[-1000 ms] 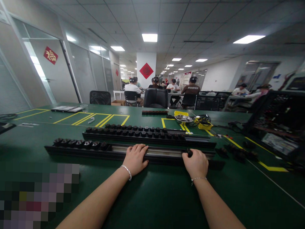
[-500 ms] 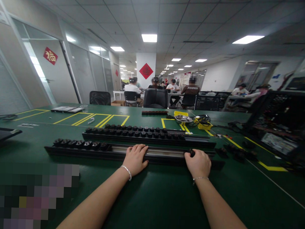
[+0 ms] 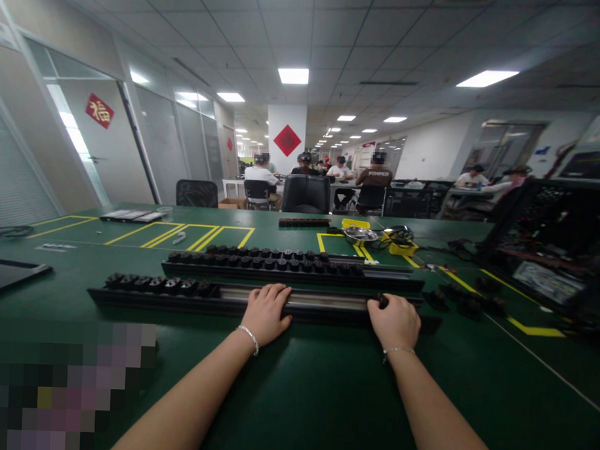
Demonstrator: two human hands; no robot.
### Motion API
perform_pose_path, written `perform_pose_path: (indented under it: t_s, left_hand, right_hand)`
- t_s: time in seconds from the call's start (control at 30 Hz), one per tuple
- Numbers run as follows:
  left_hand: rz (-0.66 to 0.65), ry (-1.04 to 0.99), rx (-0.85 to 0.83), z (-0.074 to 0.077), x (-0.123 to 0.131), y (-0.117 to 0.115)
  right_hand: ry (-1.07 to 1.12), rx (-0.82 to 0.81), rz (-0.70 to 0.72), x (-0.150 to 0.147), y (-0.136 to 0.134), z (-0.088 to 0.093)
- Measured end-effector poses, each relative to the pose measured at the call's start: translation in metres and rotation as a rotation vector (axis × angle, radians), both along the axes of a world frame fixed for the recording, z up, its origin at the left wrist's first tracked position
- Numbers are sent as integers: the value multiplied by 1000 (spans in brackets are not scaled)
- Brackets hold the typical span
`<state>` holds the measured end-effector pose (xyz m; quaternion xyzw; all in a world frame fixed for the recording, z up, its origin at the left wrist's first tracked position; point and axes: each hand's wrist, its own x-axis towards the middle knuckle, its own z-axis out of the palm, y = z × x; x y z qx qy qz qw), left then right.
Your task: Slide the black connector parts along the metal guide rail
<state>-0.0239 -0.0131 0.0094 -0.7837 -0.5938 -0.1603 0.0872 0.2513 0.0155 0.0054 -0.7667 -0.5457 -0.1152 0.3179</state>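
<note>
A long black rail (image 3: 321,303) lies across the green table in front of me, with several small black parts (image 3: 155,283) seated in its left end. My left hand (image 3: 265,314) rests flat on the rail's middle, fingers stretched over its top. My right hand (image 3: 393,323) is closed at the rail's right part, pinching a small black part (image 3: 382,298) against the rail. A second black rail (image 3: 279,265) lies just behind, its row of black parts nearly filling the left and middle.
Loose black parts (image 3: 462,300) lie right of the rails. A metal bowl (image 3: 359,233) and yellow trays (image 3: 402,245) sit further back. A dark rack (image 3: 555,247) stands at the right, a flat dark panel (image 3: 7,272) at the left edge. People sit at far tables.
My right hand has slid a little to the right along the rail with the small black part. The left hand has stayed put. The flat dark panel at the left has shifted right.
</note>
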Motion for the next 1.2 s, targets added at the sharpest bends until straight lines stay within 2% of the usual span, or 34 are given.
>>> perform_pose_path:
  t_s: [1.2]
  left_hand:
    - [-27,8,34,-5,-4,3]
  right_hand:
    - [51,-38,-90,17,2,1]
